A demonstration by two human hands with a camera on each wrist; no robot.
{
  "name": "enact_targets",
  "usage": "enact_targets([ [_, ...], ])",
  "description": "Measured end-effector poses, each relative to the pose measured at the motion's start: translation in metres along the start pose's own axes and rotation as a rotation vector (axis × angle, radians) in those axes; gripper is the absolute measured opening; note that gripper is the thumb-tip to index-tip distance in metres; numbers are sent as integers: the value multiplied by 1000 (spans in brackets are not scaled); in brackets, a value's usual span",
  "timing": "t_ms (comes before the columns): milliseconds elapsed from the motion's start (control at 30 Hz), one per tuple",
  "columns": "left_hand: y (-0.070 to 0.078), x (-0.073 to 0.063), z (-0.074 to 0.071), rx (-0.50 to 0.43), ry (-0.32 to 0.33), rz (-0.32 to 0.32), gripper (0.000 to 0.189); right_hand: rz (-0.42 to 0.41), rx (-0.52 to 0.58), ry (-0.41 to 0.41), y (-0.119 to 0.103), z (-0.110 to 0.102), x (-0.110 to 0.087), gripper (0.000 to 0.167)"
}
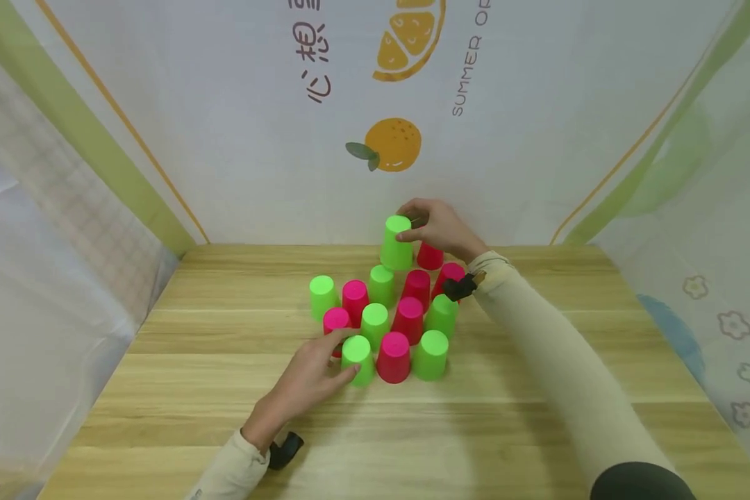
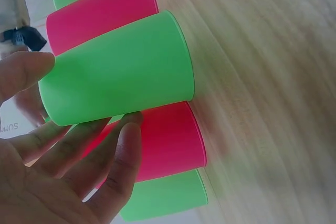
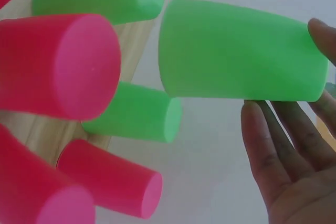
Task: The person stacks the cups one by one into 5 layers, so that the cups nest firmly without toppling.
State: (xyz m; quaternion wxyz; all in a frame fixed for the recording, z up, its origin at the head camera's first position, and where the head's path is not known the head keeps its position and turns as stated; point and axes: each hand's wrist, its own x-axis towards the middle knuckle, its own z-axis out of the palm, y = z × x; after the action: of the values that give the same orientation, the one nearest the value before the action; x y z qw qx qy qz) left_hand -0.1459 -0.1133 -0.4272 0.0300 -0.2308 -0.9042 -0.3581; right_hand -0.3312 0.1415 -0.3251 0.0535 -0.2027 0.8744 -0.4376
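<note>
Toward the back of the table my right hand [image 1: 440,226] grips a green cup [image 1: 396,244], bottom up, between thumb and fingers. In the right wrist view that cup [image 3: 239,51] hangs clear of the tabletop, with the right hand's fingers [image 3: 262,153] along its side. At the front left of the group, my left hand [image 1: 312,368] holds an upside-down green cup [image 1: 357,360] standing on the table. The left wrist view shows the thumb [image 2: 26,74] on one side of this cup [image 2: 121,72] and the fingers on the other.
Several upside-down cups stand close together between the hands, including a pink-red cup [image 1: 394,357] and a green cup [image 1: 431,355] in front. Behind the right hand a pink-red cup [image 1: 430,257] is partly hidden. A printed curtain [image 1: 256,173] hangs at the wooden table's [image 1: 212,389] back edge.
</note>
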Motion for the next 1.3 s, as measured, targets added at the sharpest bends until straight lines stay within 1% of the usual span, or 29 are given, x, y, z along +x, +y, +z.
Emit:
enact_targets([
  [100,1,1,2,-6,0,-4,51,23,2,13,-1,5,10,38],
  [233,1,1,3,-10,14,-29,51,25,-13,25,-2,13,24,38],
  [333,1,0,3,-8,21,-39,51,45,-28,42,-3,19,32,38],
  [467,-2,-1,3,-1,26,-26,50,104,-33,50,-1,26,43,40],
  [633,-4,-1,4,11,35,-7,50,160,-53,17,6,37,53,41],
  [933,-4,0,4,25,35,17,50,229,-101,-22,9,49,61,40],
  [1300,-4,1,2,31,12,18,50,226,-198,-96,9,60,67,41],
])
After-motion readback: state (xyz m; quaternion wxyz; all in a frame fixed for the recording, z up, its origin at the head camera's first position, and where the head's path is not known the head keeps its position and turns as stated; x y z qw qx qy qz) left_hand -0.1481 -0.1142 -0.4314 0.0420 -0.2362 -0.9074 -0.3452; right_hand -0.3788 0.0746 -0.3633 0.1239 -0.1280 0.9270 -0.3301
